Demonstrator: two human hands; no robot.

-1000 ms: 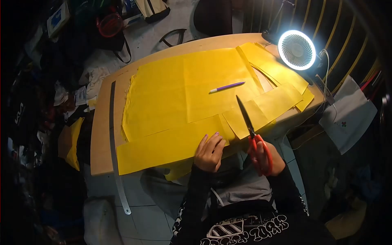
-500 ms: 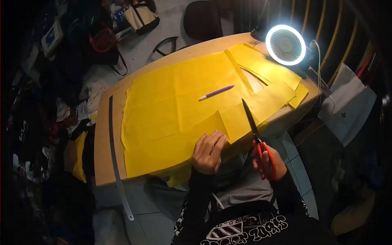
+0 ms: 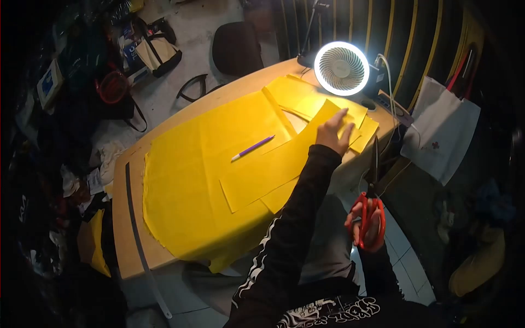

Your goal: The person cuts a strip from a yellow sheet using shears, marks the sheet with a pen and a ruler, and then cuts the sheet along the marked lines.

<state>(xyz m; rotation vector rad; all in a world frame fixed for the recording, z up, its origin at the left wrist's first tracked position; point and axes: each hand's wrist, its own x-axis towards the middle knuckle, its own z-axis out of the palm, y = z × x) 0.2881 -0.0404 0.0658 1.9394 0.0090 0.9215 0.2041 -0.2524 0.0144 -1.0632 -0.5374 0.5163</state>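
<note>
My left hand is over the right end of a long yellow strip, its fingers apart at the strip's edge; whether they pinch it is not clear. The strip lies across a large yellow sheet on the table. My right hand is wrapped round the red handles of the scissors, off the table's front edge, with the dark blades pointing up. A purple pen rests on the large sheet, left of the strip.
More yellow pieces lie at the table's back right, below a lit ring fan. A long metal ruler overhangs the wooden table's front left edge. A white bag hangs at the right.
My left hand has moved right and away from me, and the strip now lies further over the sheet. The scissors have moved toward the right. The whole view has shifted.
</note>
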